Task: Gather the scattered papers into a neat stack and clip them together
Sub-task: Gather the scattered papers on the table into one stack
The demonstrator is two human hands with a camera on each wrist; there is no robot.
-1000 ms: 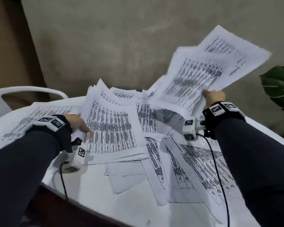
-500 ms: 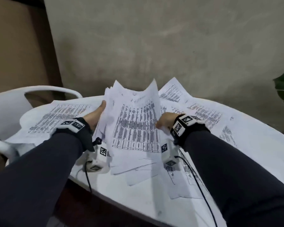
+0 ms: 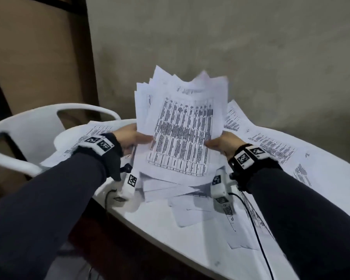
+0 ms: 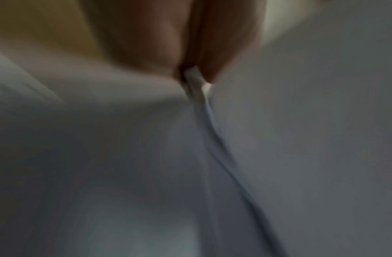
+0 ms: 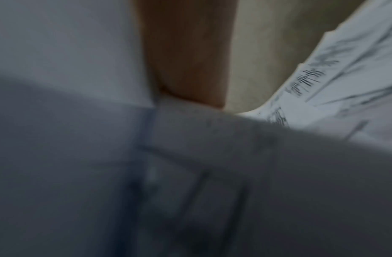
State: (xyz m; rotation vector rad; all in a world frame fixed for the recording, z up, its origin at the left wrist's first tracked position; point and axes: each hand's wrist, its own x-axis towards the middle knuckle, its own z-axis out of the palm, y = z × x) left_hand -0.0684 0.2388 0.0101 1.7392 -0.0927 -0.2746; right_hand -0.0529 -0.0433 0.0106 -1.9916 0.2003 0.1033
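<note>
**A:** Status on the papers?

**B:** Holding a bundle [image 3: 182,126] upright over the middle of the table [image 3: 190,245], lower edges just above or brushing the loose sheets under it; can't tell which. My left hand [image 3: 129,138] pinches the left edge, thumb on the printed face, fingers behind. My right hand [image 3: 222,144] pinches the right edge the same way. Both clamped on paper, not on each other. Wrist views are blurred: skin against white sheet edges, nothing more.

**A:** How does it handle?

**B:** My read: light, floppy, slick sheet on sheet. Top corners fan out at different angles, so it's not squared. Grip by the two side edges, low down, and tap the bottom edge on the table to align. Squeeze too lightly and inner sheets slide out; too hard and they crease.

**A:** Counts?

**B:** One bundle in hand; sheet count unreadable, edges overlap. Loose sheets: a small pile [image 3: 170,188] under the bundle near me, one printed sheet [image 3: 89,136] far left behind my left wrist, several [image 3: 271,142] spread right and far right. Exact total I can't give, they overlap. Roughly half looks still ungathered.

**A:** Clip?

**B:** None visible. One white chair [image 3: 28,134] to the left of the table.
</note>
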